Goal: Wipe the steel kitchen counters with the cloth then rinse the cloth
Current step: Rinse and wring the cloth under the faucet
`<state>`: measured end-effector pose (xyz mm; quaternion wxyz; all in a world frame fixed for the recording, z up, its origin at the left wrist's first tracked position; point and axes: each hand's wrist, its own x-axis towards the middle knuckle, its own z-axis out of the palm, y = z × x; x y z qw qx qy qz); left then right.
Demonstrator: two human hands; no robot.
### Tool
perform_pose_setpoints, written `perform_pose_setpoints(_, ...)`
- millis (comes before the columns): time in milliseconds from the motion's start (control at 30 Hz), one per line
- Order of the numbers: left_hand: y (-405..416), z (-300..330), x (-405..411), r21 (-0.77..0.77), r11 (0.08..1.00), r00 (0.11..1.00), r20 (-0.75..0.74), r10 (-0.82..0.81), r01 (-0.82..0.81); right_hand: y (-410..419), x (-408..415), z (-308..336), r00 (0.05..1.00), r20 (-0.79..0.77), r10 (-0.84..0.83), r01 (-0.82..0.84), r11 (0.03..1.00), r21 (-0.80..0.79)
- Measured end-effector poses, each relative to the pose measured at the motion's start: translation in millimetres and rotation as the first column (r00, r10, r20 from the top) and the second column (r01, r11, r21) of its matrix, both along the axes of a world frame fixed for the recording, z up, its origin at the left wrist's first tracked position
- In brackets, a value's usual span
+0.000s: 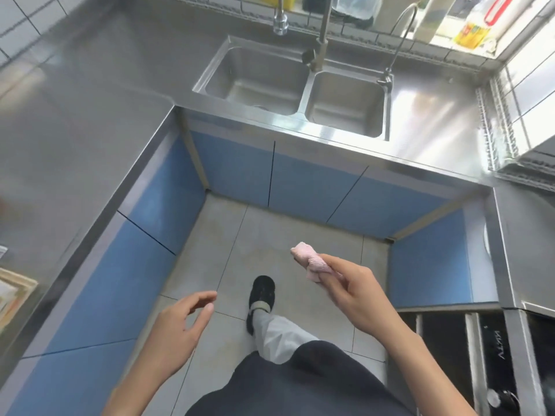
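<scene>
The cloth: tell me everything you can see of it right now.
The cloth is small, pale pink and soft-looking, like terry fabric, bunched into a crumpled wad. The right hand pinches it between fingertips, one end poking out up and left. It is held in the air above the tiled floor, touching no counter or sink. Whether it is wet cannot be told.

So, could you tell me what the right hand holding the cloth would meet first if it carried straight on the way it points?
Probably the blue cabinet front under the sink. The right hand with the pink cloth points up-left over bare floor; depth is unclear from one view.
</scene>
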<state>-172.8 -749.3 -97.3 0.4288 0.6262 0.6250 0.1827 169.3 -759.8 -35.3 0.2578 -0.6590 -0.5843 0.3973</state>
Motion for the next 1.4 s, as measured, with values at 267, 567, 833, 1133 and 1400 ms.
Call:
perform_pose_setpoints(267, 119.1, 14.0, -16.2, 0.021, 1.000, 1.000, -0.022, 0.010, -0.009, 108.7, -3.6, -8.7, 1.000, 0.030, 0.006, -0.007, 0.999, 0.036)
perform_pose_setpoints(567, 261.3, 28.6, -7.2, 0.018, 1.000, 1.000, -0.031, 0.000, 0.000, 238.0, 13.2, -9.0, 0.998, 0.064, -0.015, 0.012, 0.999, 0.053)
perform_pose_setpoints(833, 361.0, 25.9, 11.2, -0.007, 0.996, 0.996, -0.022, -0.086, 0.086, 327.9, 17.0, -14.6, 0.996, 0.071, -0.045, 0.042, 0.998, 0.043)
perform_pose_setpoints(1133, 517.5, 24.6, 8.2, -0.017, 0.984, 0.984, -0.005, -0.179, 0.179, 446.1, 0.3, -7.1, 0.990, -0.050, -0.128, 0.131, 0.989, 0.065)
perform_pose_setpoints(1400, 668.6, 24.2, 10.4, -0.038, 0.932, 0.932, -0.034, -0.362, 0.360, 547.1, -11.7, -2.0, 0.963, -0.051, -0.266, 0.269, 0.960, 0.079)
